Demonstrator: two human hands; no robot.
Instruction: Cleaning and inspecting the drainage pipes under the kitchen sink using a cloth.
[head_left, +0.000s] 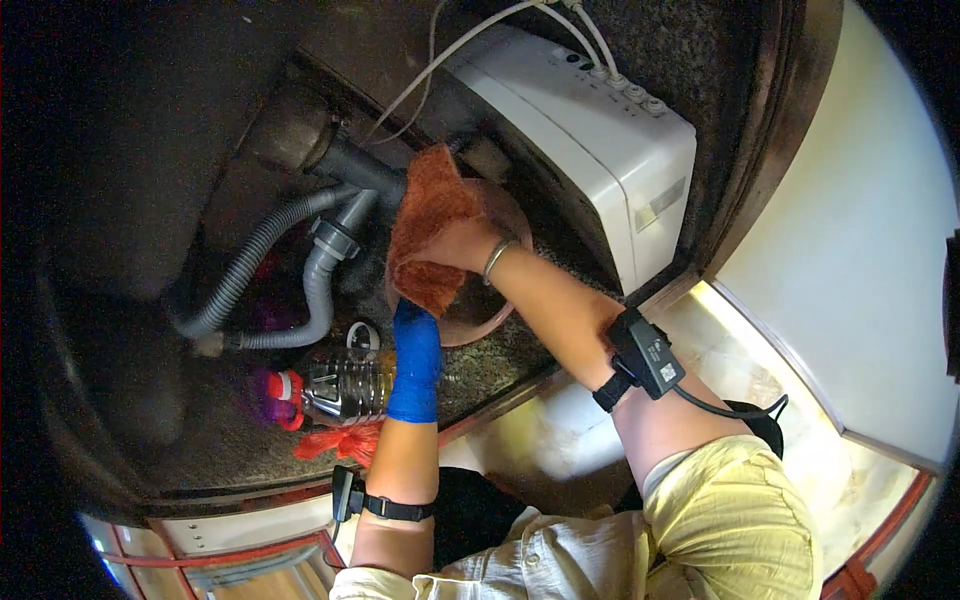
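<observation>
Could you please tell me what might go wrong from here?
The orange-brown cloth in the right hand is close to the dark grey pipe, so it might bump or snag it. The clear bottle stands near the blue-gloved left hand and could be knocked. The round basin under the cloth might shift if pressed.

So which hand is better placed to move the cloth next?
Probably the right hand: it grips the cloth near its middle. The left hand is at the lower edge, fingers hidden, so its hold is unclear.
</observation>
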